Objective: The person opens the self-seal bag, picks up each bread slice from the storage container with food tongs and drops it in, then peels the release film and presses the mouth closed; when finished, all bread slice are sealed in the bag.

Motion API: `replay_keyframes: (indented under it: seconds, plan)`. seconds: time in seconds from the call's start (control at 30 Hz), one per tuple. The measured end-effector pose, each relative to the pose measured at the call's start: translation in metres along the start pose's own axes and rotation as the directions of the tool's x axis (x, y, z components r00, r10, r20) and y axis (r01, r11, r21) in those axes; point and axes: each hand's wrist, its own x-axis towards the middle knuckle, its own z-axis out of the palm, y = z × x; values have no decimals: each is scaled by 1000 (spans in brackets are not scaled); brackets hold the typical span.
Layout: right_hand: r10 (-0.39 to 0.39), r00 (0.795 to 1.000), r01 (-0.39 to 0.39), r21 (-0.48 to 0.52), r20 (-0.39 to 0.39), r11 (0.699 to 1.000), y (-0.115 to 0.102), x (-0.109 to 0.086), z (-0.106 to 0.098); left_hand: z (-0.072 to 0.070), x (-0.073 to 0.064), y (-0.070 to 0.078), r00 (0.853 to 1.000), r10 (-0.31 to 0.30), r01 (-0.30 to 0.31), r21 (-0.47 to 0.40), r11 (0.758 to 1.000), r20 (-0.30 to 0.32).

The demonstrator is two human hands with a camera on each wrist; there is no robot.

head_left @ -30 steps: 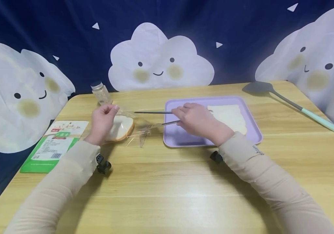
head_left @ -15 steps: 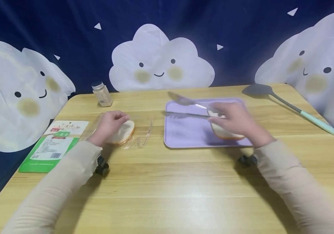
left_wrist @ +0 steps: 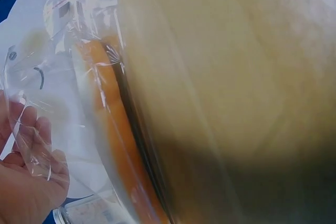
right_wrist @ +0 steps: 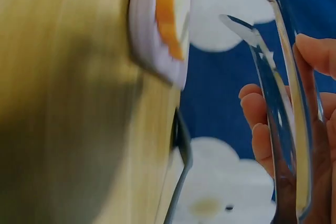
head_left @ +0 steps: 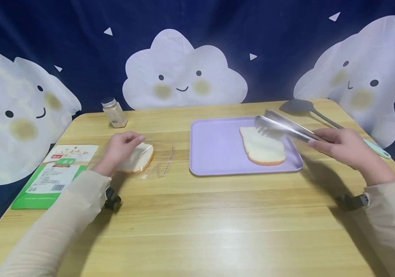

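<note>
My left hand (head_left: 123, 148) pinches the edge of a clear plastic bag (head_left: 164, 157) on the left side of the table. Inside the bag lies a slice of bread (head_left: 143, 157), its orange-brown crust showing along the side in the left wrist view. Metal tongs (head_left: 289, 129) are gripped in my right hand (head_left: 342, 148), beyond the right edge of the lilac tray (head_left: 214, 148). Their two arms stand slightly apart, with no food between the tips. Another slice of bread (head_left: 264, 148) lies flat on the tray's right half, and the tong tips overlap its far corner in the head view.
A small jar (head_left: 115, 114) stands at the back left. A green and white packet (head_left: 57, 173) lies beside my left forearm. At the back right lies a grey spatula (head_left: 297, 106) with a mint handle, partly behind my right hand.
My right hand has carried the tongs from beside the bag rightwards across the tray to its right side. My left hand has stayed at the bag, slightly lower than before.
</note>
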Motion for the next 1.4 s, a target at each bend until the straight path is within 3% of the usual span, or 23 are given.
replay_keyframes:
  seconds: [0.13, 0.33, 0.63, 0.9, 1.03, 1.4]
  plan:
    - [64, 998, -64, 14, 20, 998, 19, -8, -4, 1, 0, -3, 1000, 10, -10, 1, 1000, -10]
    - [92, 994, -95, 41, 64, 995, 34, -14, -4, 2, 1, -5, 1000, 11, -11, 2, 1000, -17]
    - [103, 986, -113, 68, 132, 991, 34, -14, 3, 4, 0, -8, 999, 16, -16, 5, 1000, -37]
    - [145, 972, -151, 20, 184, 988, 33, -6, 7, 5, 0, -9, 997, 35, -35, 2, 999, -66]
    - [172, 969, -178, 20, 175, 984, 32, -5, 10, 5, -1, -8, 996, 41, -41, 3, 999, -76]
    - [220, 972, -231, 154, 84, 961, 31, -10, 21, 5, -1, -6, 996, 45, -45, 2, 999, -77]
